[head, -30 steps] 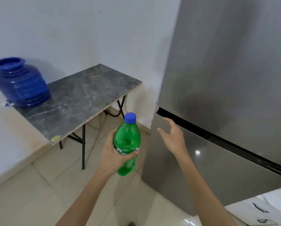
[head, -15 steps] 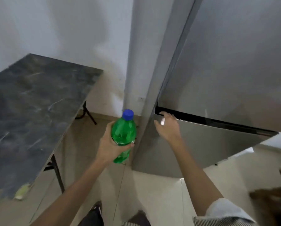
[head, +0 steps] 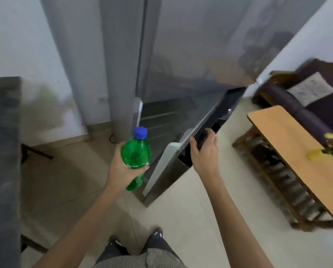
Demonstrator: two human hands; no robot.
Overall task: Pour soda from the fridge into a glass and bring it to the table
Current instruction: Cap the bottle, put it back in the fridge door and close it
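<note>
Soda bottle in my left hand, fridge's lower door open in my right.

My left hand (head: pixel 123 169) wraps the green soda bottle (head: pixel 136 157), blue cap (head: pixel 140 132) up; my right hand (head: pixel 205 153) clasps the lower door (head: pixel 183 151) by its top edge. A wooden table (head: pixel 289 144) stands at right, a grey marble table (head: pixel 3 151) at left.

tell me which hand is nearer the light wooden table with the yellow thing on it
Right. The right hand grips the open fridge door, toward the light wooden table; the left hand, holding the green soda bottle, is farther.
</note>
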